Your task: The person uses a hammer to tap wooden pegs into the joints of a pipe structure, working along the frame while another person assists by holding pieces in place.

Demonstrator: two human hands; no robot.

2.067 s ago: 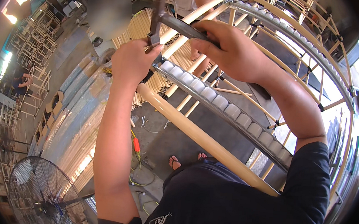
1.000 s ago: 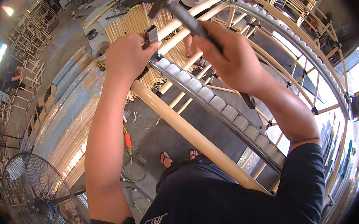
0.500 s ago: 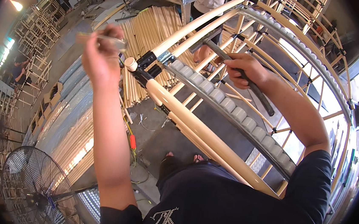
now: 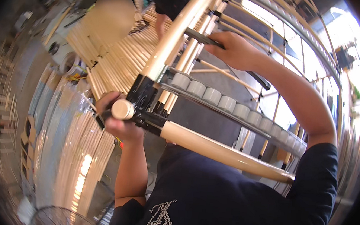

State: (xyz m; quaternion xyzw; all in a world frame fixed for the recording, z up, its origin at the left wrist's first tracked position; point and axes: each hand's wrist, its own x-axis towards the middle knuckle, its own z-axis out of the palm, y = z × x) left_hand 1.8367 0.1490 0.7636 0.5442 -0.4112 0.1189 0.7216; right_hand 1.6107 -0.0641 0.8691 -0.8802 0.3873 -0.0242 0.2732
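My right hand (image 4: 232, 50) is closed around a dark, long-handled tool (image 4: 260, 80) that looks like a hammer; its front end reaches the upright tan pipe (image 4: 164, 47). At the frame's near-left corner, my left hand (image 4: 123, 127) curls beside the capped pipe end (image 4: 123, 109). A small dark piece shows by its fingers, blurred and partly hidden, and I cannot make out what it is. Black joints (image 4: 142, 93) connect the upright pipe to a thick tan pipe (image 4: 223, 152) running toward my right. Between my hands, a metal roller track (image 4: 227, 107) with pale rollers meets the corner.
Bundled tan pipes (image 4: 103, 58) lie on the floor at far left, with plastic-wrapped lengths (image 4: 61, 123) nearer me. A person (image 4: 169, 0) in black shorts stands beyond the frame. A fan (image 4: 61, 220) is at lower left. More pipe framework (image 4: 255, 33) extends to the right.
My left hand has come down from raised above the corner to beside the pipe end. My right hand, still on the tool, has moved up and left. The view has shifted.
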